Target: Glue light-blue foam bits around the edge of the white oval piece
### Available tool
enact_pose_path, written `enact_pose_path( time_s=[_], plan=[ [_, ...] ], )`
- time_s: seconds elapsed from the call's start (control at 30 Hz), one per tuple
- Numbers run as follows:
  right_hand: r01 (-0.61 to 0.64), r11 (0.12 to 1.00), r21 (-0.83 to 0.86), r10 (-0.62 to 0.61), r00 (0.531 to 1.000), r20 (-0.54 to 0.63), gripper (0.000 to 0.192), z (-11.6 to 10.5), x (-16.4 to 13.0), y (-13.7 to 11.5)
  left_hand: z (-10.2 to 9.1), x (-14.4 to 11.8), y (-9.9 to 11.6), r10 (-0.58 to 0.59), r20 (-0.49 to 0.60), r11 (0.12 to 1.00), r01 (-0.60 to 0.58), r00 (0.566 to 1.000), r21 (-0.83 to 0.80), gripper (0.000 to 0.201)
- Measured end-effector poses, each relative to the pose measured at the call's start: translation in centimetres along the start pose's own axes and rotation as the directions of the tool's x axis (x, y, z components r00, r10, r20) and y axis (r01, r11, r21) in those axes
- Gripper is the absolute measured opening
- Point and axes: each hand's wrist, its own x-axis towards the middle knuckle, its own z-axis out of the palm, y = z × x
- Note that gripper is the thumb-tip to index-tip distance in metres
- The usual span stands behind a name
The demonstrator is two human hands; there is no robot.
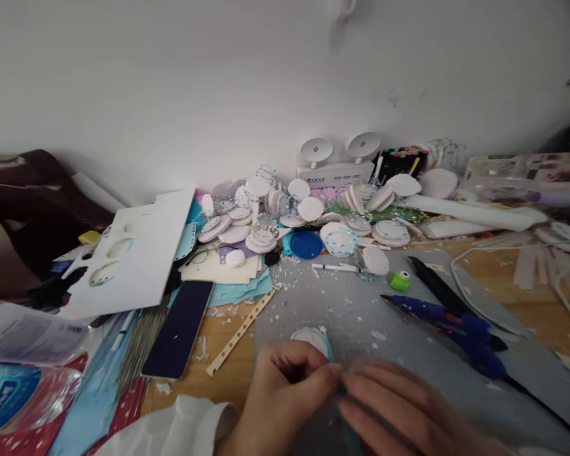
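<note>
My left hand (285,392) and my right hand (399,405) meet at the bottom centre, fingertips pinched together on a small white foam disc with a light-blue edge strip (313,339). Most of the disc is hidden behind my left fingers. Both hands rest over a grey cutting mat (361,310) strewn with small paper scraps. A blue hot-glue gun (456,326) lies on the mat just right of my hands.
A dark phone (178,329) lies left of the mat beside a punched cream strip (240,332). A heap of white and dotted discs (304,218) fills the back. Also there: white foam board (137,253), blue lid (306,244), green punch (399,280), black pen (437,285).
</note>
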Motion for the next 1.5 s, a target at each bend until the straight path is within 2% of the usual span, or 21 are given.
enact_pose_path(
  time_s=[0.1,0.2,0.27,0.33,0.4,0.43,0.5,0.53,0.6,0.67,0.73,0.83,0.93,1.1,1.23,1.3,1.37,1.5],
  plan=[
    [0.103,0.994,0.039,-0.103,0.995,-0.018,0.032,0.7,2.4,0.7,0.2,0.2,0.5,0.015,-0.027,0.998,-0.017,1.0,-0.063,0.041],
    [0.164,0.986,0.004,-0.164,0.985,-0.052,0.026,1.2,2.5,1.9,-0.2,0.7,0.7,0.03,-0.033,0.997,-0.032,0.999,-0.067,0.046],
    [0.165,0.986,-0.006,-0.165,0.982,-0.087,0.02,1.6,2.3,2.8,-0.9,1.1,0.5,0.081,-0.011,0.996,-0.08,0.997,0.028,0.045],
    [0.122,0.991,0.055,-0.114,0.985,-0.132,0.017,2.1,2.0,3.9,-2.2,1.3,0.1,0.211,-0.004,0.96,-0.206,0.978,0.19,0.039],
    [0.001,0.989,0.15,0.024,0.986,-0.168,0.019,2.8,1.6,4.9,-4.0,1.3,-0.7,0.415,0.023,0.841,-0.393,0.91,0.372,0.033],
    [-0.111,0.976,0.188,0.147,0.971,-0.187,0.02,3.2,1.4,5.4,-4.8,1.3,-1.2,0.478,0.103,0.754,-0.467,0.873,0.461,0.04],
    [-0.339,0.911,0.234,0.39,0.892,-0.227,0.022,4.0,1.0,6.0,-6.4,1.2,-2.5,0.505,0.233,0.586,-0.529,0.831,0.614,0.086],
    [-0.421,0.872,0.251,0.479,0.84,-0.255,0.021,4.4,0.8,6.1,-6.9,1.2,-3.2,0.482,0.278,0.508,-0.523,0.831,0.685,0.108],
    [-0.52,0.805,0.287,0.589,0.76,-0.276,0.015,5.2,0.5,6.1,-7.4,1.5,-4.5,0.43,0.316,0.38,-0.488,0.845,0.786,0.129],
    [-0.555,0.76,0.339,0.642,0.72,-0.262,0.01,5.8,0.4,5.9,-7.2,2.1,-5.4,0.401,0.34,0.285,-0.468,0.851,0.837,0.129],
    [-0.574,0.717,0.396,0.684,0.689,-0.241,0.007,6.2,0.5,5.7,-6.7,2.9,-5.6,0.4,0.365,0.228,-0.477,0.841,0.849,0.119],
    [-0.59,0.667,0.456,0.724,0.657,-0.21,0.005,6.2,0.5,5.8,-6.1,3.9,-5.0,0.422,0.413,0.205,-0.529,0.807,0.823,0.095],
    [-0.602,0.632,0.488,0.749,0.636,-0.185,0.005,6.0,0.4,6.0,-6.0,4.4,-4.5,0.456,0.427,0.224,-0.565,0.781,0.795,0.074],
    [-0.618,0.578,0.533,0.775,0.621,-0.119,0.005,5.8,0.7,5.8,-6.8,3.7,-5.0,0.487,0.443,0.322,-0.626,0.753,0.71,0.077],
    [-0.635,0.535,0.558,0.794,0.604,-0.073,0.006,5.4,1.2,5.2,-7.4,2.9,-6.2,0.514,0.457,0.321,-0.657,0.726,0.683,0.08],
    [-0.629,0.522,0.576,0.791,0.609,-0.051,0.01,5.1,1.4,4.9,-7.5,2.6,-6.8,0.546,0.472,0.317,-0.693,0.692,0.648,0.082],
    [-0.611,0.524,0.594,0.771,0.637,-0.024,0.011,4.9,1.3,4.6,-7.4,2.4,-7.2,0.576,0.476,0.32,-0.719,0.665,0.617,0.086],
    [-0.59,0.56,0.582,0.716,0.698,0.018,0.01,4.7,0.6,4.4,-7.4,2.2,-7.4,0.596,0.442,0.334,-0.707,0.671,0.624,0.093]
  ],
)
